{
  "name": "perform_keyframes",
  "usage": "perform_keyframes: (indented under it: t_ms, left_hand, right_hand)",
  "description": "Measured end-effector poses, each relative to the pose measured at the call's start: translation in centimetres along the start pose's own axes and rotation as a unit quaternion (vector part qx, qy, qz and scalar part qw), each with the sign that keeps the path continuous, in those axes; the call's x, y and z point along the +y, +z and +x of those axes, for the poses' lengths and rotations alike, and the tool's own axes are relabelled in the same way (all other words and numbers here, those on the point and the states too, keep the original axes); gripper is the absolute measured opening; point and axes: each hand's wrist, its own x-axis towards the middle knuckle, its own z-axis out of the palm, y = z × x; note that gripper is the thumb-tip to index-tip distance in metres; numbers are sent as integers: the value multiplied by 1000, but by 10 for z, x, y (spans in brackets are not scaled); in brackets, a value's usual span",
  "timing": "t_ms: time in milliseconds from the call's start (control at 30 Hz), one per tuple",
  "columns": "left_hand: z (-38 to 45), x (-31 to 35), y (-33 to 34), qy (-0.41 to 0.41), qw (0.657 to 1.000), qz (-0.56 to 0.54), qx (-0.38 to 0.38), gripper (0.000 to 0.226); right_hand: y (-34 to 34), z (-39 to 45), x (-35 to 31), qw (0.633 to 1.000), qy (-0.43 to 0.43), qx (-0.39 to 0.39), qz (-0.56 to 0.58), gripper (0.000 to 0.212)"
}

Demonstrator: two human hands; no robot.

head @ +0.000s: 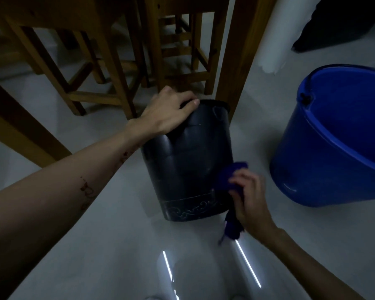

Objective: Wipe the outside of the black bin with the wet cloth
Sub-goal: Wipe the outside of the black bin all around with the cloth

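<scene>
right hand point(250, 197) nearest, grip clamped on wet cloth point(231, 175), pressed to lower side of black bin point(188, 161). left hand point(171, 112) grips rim beyond, apparently tilting bin on floor point(95, 245). wiping underway; next: turn bin, reach unwiped sides.

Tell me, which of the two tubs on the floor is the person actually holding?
The black bin: the left hand grips its rim and the right hand presses a blue cloth against its side. The bigger blue bucket stands apart, untouched.
</scene>
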Motion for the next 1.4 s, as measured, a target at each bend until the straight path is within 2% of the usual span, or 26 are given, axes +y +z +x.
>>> perform_keyframes:
  t_ms: [100,167,233,333,433,567,700,767,833,900,967,1033,1133,1233,1300,1400]
  left_hand:
    - [-3,-2,1,-34,999,6,-32,31]
    - [-3,2,1,-20,999,-2,-35,30]
    - [-1,4,1,-11,999,-12,-41,29]
    - [2,4,4,-10,999,-18,-43,30]
    - [3,3,6,-3,1000,-16,-24,30]
    - [1,0,6,-5,999,-24,-23,30]
    - [-1,3,3,17,996,-81,26,26]
    - [-3,1,3,-8,994,-88,62,32]
    - [-8,-8,4,-51,995,-68,52,36]
    - [-15,-15,5,-47,997,-62,12,38]
    - [-19,-21,4,-28,992,-125,-10,30]
    - [-18,-20,2,-16,985,-172,-3,23]
    - [-15,-17,7,10,989,-141,45,25]
    - [-10,-16,11,77,992,-92,50,40]
    - [-7,-16,10,140,990,-33,18,49]
    - [-6,-23,10,184,981,59,-29,51]
  right_hand:
    - [3,49,1,988,134,74,30,21]
    - [8,79,-1,976,192,81,58,24]
    - [13,102,-4,970,214,84,81,26]
    - [21,110,-14,982,157,89,54,24]
    - [26,92,-22,997,44,66,-4,23]
    - [32,48,-24,993,-104,23,-45,23]
    - [29,7,-24,988,-146,-16,-54,29]
    - [28,-11,-23,982,-176,-34,-56,28]
    - [27,-25,-19,977,-196,-54,-59,30]
    - [22,-29,-17,977,-195,-67,-53,30]
    - [13,-17,-17,985,-162,-45,-39,19]
    - [4,5,-17,997,-68,21,-17,18]
    - [-3,50,-10,984,118,130,23,20]
    - [2,89,-3,965,223,135,40,26]
    - [9,101,-2,968,220,109,43,28]
    - [18,100,-8,985,147,83,28,22]
